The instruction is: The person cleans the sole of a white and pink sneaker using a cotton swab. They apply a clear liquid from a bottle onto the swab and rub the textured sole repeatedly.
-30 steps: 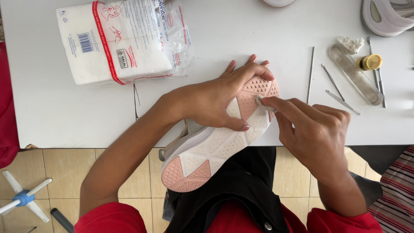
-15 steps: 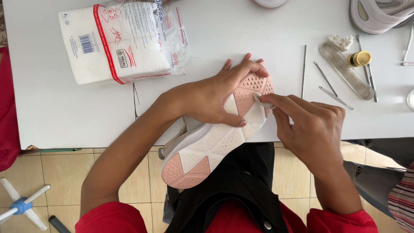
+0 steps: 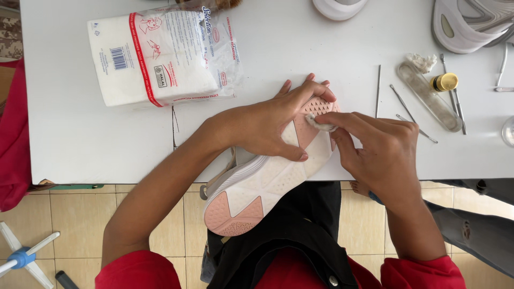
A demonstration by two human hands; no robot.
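Far left, a red cloth [image 3: 13,139] hangs by the table [image 3: 80,144] edge, and down on the tiled floor sits a white and blue stand [image 3: 24,256]. On the table, a pack of cotton [image 3: 160,56] lies upper left, its plastic wrapper open on the right side. Now the middle: the left hand [image 3: 273,126] is clamped over the shoe [image 3: 262,184], fingers spread across the pink toe, thumb pressed on the white sole. The shoe lies sole up, toe on the table edge, pink heel hanging off over the person's lap. Right beside it, the right hand [image 3: 380,150] pinches a small white wad [image 3: 321,124] between thumb and fingertips and presses it onto the pink toe tread, touching the left fingers' tips. Moving right, thin metal picks [image 3: 378,91] lie on the table, near a clear case [image 3: 428,99] with a yellow cap [image 3: 445,82] resting on it and a crumpled tuft [image 3: 420,61] at its top. Top right, another white shoe [image 3: 471,24] sits at the table's corner, partly cut off. Lower right, someone's leg in grey trousers [image 3: 471,230] shows under the table.
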